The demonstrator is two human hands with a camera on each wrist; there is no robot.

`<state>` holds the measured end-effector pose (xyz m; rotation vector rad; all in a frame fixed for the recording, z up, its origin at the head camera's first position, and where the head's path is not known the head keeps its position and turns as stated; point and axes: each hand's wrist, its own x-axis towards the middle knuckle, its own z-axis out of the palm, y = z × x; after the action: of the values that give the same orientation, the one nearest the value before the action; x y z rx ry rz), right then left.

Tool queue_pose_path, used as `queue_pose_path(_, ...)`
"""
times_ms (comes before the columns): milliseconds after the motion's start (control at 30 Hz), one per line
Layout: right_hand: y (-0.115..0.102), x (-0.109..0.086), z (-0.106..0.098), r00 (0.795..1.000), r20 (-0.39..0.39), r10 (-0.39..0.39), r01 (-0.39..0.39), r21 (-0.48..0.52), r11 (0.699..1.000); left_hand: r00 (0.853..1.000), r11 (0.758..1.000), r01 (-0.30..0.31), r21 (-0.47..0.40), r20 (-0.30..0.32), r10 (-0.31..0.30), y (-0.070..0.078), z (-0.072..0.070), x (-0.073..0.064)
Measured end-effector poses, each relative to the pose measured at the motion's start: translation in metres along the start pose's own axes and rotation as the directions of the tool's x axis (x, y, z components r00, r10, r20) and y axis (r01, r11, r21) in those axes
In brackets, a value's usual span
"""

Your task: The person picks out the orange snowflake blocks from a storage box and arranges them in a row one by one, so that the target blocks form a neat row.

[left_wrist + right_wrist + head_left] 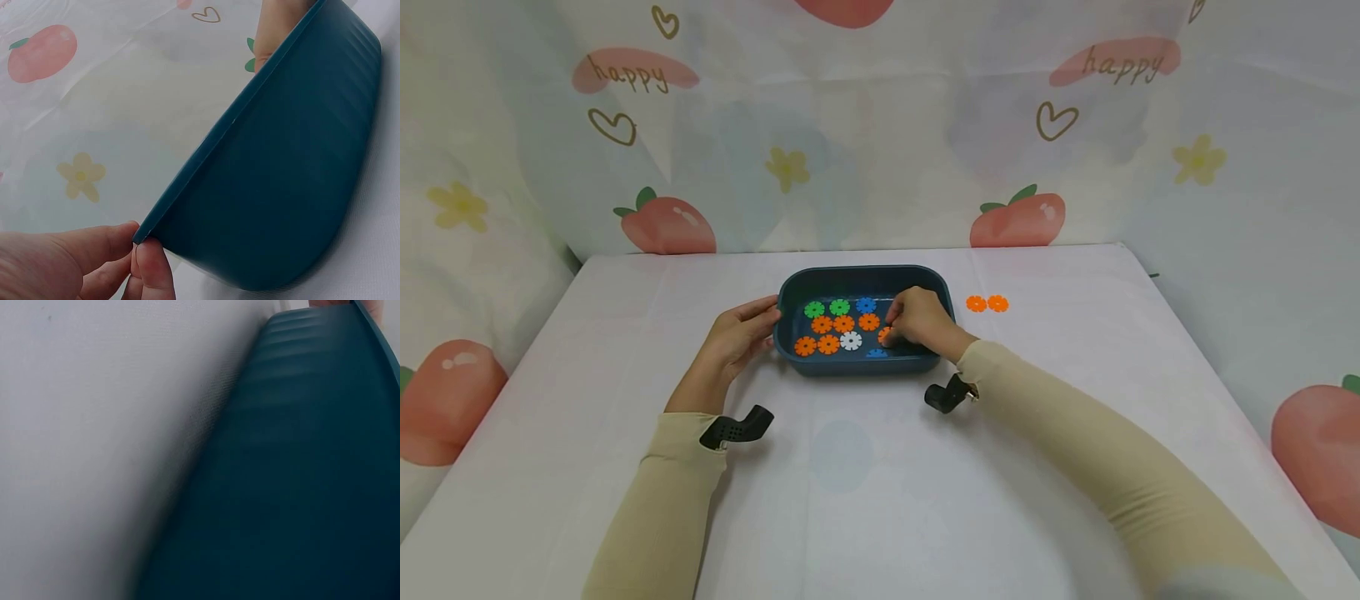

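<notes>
A dark teal tray (868,366) stands on the table with several notched plastic snowflake discs inside. My left hand (735,340) is at its left end, and in the left wrist view thumb and fingers pinch the tray's rim (187,164). My right hand (919,320) reaches over the near right side into the tray. Its curled fingers pinch an orange snowflake disc (883,336), which they partly cover. Left of that hand lie a white disc (851,341), green discs (814,309), a blue disc (866,305) and other orange discs (844,323). The right wrist view shows only the tray's outer wall (281,475).
Two orange discs (987,303) lie side by side on the white tablecloth, right of the tray. Another blue disc (877,353) shows partly behind the tray's near wall. Behind the table hangs a patterned cloth (880,125). A black wrist camera sits on each wrist.
</notes>
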<state>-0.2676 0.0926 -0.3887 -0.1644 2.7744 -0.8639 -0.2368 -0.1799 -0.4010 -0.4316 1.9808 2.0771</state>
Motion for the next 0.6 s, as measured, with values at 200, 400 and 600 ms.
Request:
queue_pose_path(200, 0.001, 0.003, -0.002, 1.000, 0.028, -0.012, 0.013, -0.025, 1.000, 1.000, 1.000, -0.001, -0.001, -0.009, 0.001, 0.000, -0.001, 0.000)
queue_pose_path(400, 0.000, 0.004, -0.005, 0.998, 0.063, 0.006, -0.003, -0.036, 0.999, 1.000, 1.000, -0.005, 0.001, -0.006, 0.005, -0.001, 0.000, 0.000)
queue_pose_path(600, -0.002, 0.003, -0.012, 0.996, 0.094, 0.000, 0.003, -0.038, 0.999, 1.000, 1.000, -0.018, 0.000, -0.004, 0.018, 0.000, -0.001, 0.000)
